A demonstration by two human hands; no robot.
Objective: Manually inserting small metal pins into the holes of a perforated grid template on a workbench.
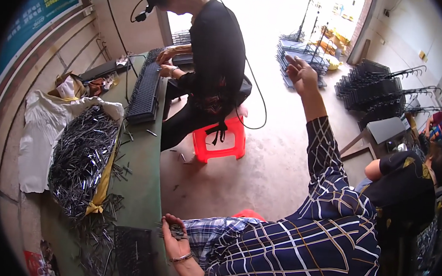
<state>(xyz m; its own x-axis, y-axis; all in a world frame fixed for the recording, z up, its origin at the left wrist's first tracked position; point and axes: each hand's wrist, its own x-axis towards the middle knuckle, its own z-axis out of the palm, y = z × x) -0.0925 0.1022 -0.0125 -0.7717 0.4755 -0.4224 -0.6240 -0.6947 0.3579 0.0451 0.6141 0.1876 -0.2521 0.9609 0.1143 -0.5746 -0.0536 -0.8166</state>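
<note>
Near the lower middle, beside the green table [144,184], my left hand [175,247] is palm up, with several thin dark metal pins [176,231] in its curled fingers. Close to it on the table lies a dark rack or tray [136,253], whose details are lost in shadow. My right hand [303,78] is raised far out to the upper right, fingers apart, with nothing visible in it. Left of the rack, a white sack [36,139] lies open with a big heap of metal pins [88,148], some spilling onto the table.
Across the table's far end a person in black [217,49] works with both hands at a black grid rack [144,93]. A red stool [221,140] stands on the floor. Stacked black racks with hooks [373,87] stand right. Another person [401,183] sits at the right.
</note>
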